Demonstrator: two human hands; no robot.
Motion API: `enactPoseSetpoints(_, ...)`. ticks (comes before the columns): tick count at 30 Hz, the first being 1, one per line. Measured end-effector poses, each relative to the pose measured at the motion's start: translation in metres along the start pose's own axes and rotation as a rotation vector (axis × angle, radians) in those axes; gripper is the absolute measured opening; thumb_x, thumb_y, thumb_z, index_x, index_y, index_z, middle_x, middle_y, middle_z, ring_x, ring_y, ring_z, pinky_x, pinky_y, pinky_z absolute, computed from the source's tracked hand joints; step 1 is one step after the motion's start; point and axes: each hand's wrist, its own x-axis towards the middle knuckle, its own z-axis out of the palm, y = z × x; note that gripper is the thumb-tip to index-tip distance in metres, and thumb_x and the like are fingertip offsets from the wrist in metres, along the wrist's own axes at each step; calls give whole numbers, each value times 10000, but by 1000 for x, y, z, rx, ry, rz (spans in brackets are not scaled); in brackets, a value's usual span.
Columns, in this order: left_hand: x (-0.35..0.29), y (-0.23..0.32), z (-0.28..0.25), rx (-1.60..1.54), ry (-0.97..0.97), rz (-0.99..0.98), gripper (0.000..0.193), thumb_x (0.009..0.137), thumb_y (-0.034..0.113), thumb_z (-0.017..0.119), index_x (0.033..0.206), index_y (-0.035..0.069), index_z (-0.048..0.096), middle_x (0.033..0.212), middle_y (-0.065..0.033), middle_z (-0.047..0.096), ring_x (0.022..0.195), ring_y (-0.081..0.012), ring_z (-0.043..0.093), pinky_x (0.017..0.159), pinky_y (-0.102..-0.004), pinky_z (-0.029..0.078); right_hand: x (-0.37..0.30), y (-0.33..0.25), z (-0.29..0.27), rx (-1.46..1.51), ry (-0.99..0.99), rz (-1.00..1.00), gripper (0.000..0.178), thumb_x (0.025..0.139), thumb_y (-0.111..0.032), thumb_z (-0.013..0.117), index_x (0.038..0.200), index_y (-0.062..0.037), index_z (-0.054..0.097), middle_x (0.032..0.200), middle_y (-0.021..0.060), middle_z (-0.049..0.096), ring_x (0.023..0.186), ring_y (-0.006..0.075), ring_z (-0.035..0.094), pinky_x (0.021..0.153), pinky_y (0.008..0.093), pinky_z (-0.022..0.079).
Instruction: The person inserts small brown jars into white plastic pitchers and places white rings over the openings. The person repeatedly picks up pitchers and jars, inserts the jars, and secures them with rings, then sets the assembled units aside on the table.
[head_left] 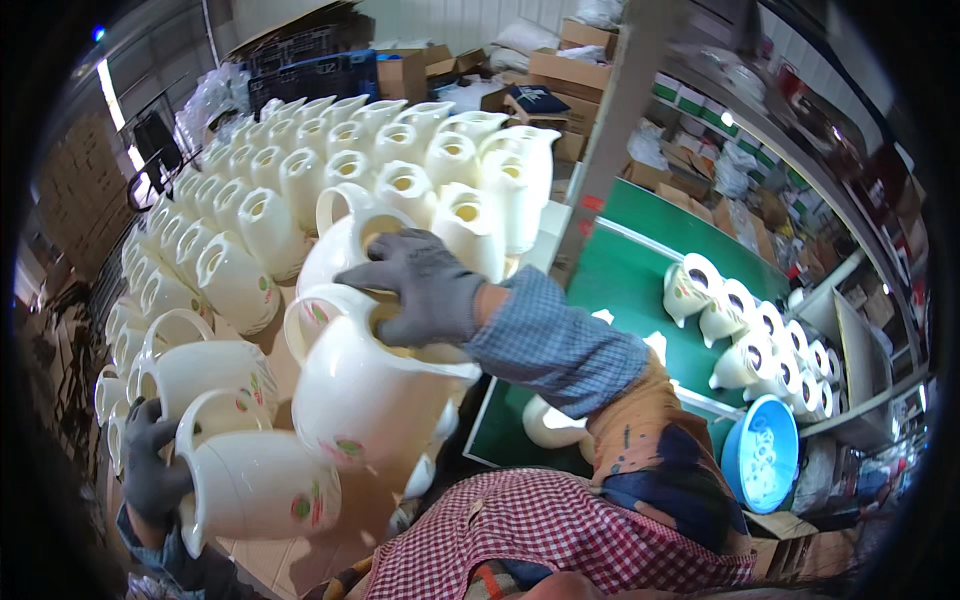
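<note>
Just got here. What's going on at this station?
A person in gray gloves is handling cream jugs. The right hand is at the mouths of two neighbours, the front jug and the jug behind it. The left hand is by the handle of a lower jug; its grip is unclear. Rows of similar jugs stand beyond; more lie on a green surface at right, near a blue bowl.

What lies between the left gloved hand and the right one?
In the head view, handled cream pitchers lie between the left hand and the right hand.
</note>
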Motion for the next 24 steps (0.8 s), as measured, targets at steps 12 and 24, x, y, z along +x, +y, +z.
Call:
enactPoseSetpoints(12, 161, 236, 81, -511, -533, 820, 494, 724, 424, 876, 1066, 91, 747, 1230, -197, 624, 1129, -374, 607, 975, -456, 468, -402, -24, -219, -480, 503, 227, 615, 723, -159, 869, 1301, -88, 674, 1177, 164, 661, 1116, 333, 617, 973, 439, 494)
enactPoseSetpoints(24, 298, 503, 238, 14, 94, 755, 546, 636, 340, 860, 1137, 140, 773, 1219, -198, 640, 1155, -389, 591, 1036, -502, 431, -527, 114, -249, -1300, 503, 673, 716, 627, -205, 814, 1329, -204, 672, 1142, 164, 572, 1111, 406, 552, 1023, 533, 441)
